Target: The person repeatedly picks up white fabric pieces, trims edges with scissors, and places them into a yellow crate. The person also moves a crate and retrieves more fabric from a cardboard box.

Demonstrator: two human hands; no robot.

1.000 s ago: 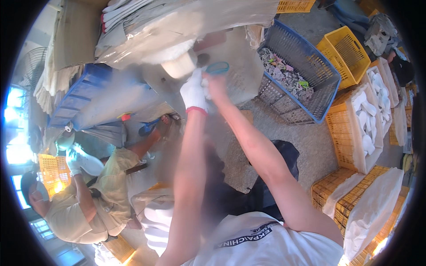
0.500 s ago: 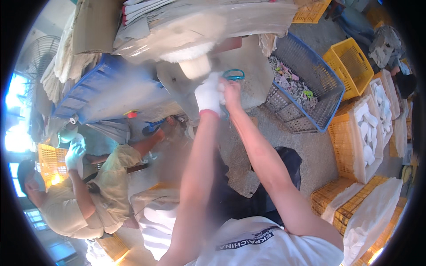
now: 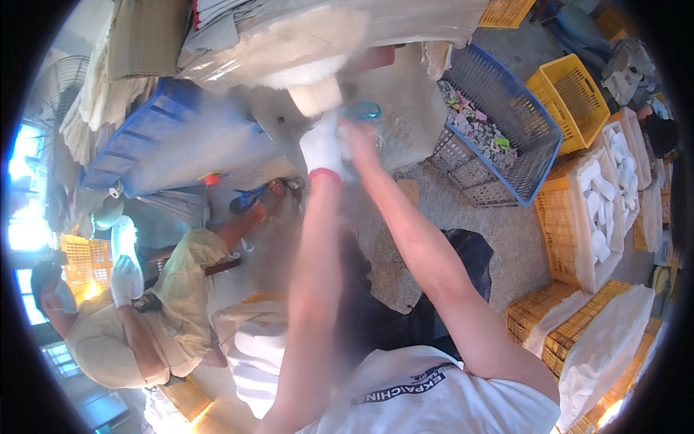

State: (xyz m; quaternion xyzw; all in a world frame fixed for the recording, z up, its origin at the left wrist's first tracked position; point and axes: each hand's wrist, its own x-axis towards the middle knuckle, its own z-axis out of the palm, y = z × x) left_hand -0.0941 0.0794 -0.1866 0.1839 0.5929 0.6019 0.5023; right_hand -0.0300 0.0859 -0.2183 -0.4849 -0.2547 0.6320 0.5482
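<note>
My left hand (image 3: 322,148), in a white glove with a red cuff, is closed at the near side of a cream block (image 3: 316,98). What it grips, if anything, is hidden by the glove. Pressed up beside it is my bare right hand (image 3: 361,145), smeared by motion, with its fingers around a pair of scissors; a teal loop handle (image 3: 363,110) sticks out above the knuckles. The blades are not visible. Beyond the block lies a fluffy white patch (image 3: 307,74) at the edge of a plastic-covered worktop (image 3: 405,29).
A blue crate (image 3: 531,155) of scraps stands to the right, with a yellow crate (image 3: 567,101) behind it. Baskets of white soles (image 3: 596,210) line the far right. At left, a seated co-worker (image 3: 108,340) holds a white sole (image 3: 124,239) beside a blue bin (image 3: 148,137).
Both my hands have shifted slightly left and nearer the cream block, the right one blurring. The co-worker's white sole now stands upright in a gloved hand.
</note>
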